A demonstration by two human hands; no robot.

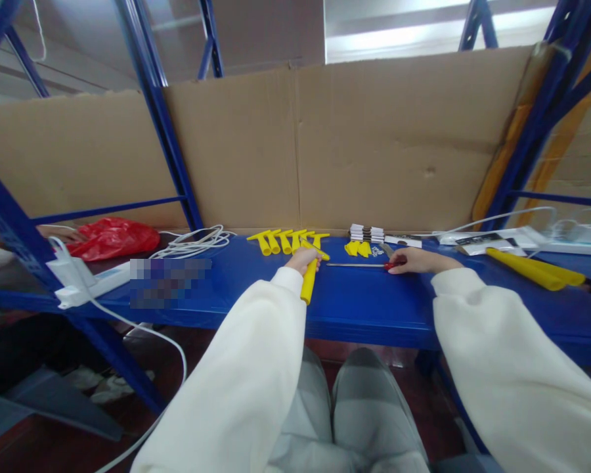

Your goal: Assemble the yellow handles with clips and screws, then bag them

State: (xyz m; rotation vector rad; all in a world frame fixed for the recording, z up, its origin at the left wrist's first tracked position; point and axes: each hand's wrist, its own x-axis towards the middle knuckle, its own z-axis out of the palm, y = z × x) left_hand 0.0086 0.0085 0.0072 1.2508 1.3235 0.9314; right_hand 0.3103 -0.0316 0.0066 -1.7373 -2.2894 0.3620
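My left hand (302,260) is closed around a yellow plastic T-shaped handle (307,286), its tube pointing down toward the table's front edge. To the right, my right hand (408,261) has its fingers on the red grip of a long screwdriver (357,265). The screwdriver's thin shaft points left toward the yellow piece, low over the blue table; I cannot tell whether it touches the surface. Behind my left hand stands a row of several similar yellow T-shaped handles (285,242). Small yellow flat pieces (358,249) and tiny screws (377,251) lie beyond the screwdriver.
White-and-black bundled pieces (367,233) sit at the back of the blue table (364,302). Long yellow parts (534,268) lie at right. On the left are a coiled white cable (197,243), a power strip (111,279), a red bag (118,238) and another person's sleeve (0,266).
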